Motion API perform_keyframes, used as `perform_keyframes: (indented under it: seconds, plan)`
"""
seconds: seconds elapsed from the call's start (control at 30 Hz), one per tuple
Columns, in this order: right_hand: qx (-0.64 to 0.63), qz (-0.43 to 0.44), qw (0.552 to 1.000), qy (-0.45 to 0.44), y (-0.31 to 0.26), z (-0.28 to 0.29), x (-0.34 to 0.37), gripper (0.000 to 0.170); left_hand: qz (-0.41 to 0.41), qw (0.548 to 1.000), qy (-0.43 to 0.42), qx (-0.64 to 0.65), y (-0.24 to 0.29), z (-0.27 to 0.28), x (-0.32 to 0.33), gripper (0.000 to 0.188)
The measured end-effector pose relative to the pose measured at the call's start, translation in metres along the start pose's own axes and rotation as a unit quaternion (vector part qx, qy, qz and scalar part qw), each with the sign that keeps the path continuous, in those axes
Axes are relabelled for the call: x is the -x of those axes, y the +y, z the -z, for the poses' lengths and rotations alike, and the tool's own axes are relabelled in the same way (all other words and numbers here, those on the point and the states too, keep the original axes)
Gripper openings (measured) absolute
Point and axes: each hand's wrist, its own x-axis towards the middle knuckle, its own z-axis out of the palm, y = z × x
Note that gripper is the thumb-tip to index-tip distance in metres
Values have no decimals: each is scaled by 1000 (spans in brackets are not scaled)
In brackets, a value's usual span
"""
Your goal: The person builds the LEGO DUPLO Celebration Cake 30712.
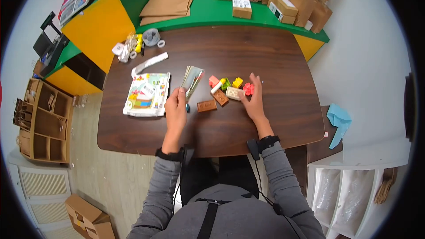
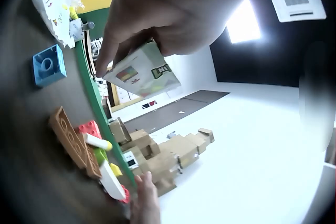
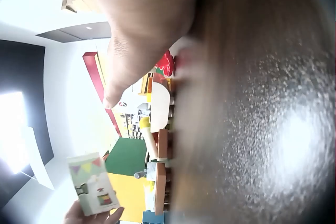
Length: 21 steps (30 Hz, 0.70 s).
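Observation:
My left hand (image 1: 176, 108) pinches a printed folded leaflet (image 1: 192, 79) between thumb and fingers, raised over the table. Colourful pictures show on the leaflet (image 3: 93, 183) in the right wrist view. Under that hand is a blue brick (image 2: 49, 65), mostly hidden in the head view. My right hand (image 1: 254, 104) has its fingers extended, thumb right at a cream brick (image 1: 235, 93). Around it lie a red flower piece (image 1: 249, 89), a yellow piece (image 1: 237, 82), a green piece (image 1: 226, 83), a yellow-tipped white stick (image 1: 217, 87), a pink brick (image 1: 214, 81) and brown bricks (image 1: 206, 106).
A white printed package (image 1: 147, 95) lies on the dark table (image 1: 274, 124), left of my left hand. Behind it are a torn white strip (image 1: 150, 63), a grey roll (image 1: 151, 37) and small items. A green counter (image 1: 203, 11) with cardboard boxes borders the far edge.

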Motion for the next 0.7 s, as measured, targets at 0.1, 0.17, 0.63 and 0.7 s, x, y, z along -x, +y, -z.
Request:
perform_keyframes:
  seconds: [0.1, 0.17, 0.63, 0.7]
  plan:
    - [-30, -45, 995, 82, -2, 6, 7, 66, 53, 979, 9, 199, 22, -2, 61, 34]
    - [-25, -71, 993, 87, -27, 10, 23, 57, 78, 973, -13, 217, 24, -1, 94, 33]
    - [-315, -135, 934, -98, -120, 38, 128, 36, 47, 984, -72, 155, 7, 5, 138, 29]
    - [-339, -160, 916, -141, -118, 43, 129, 34, 48, 983, -74, 161, 8, 5, 136, 28]
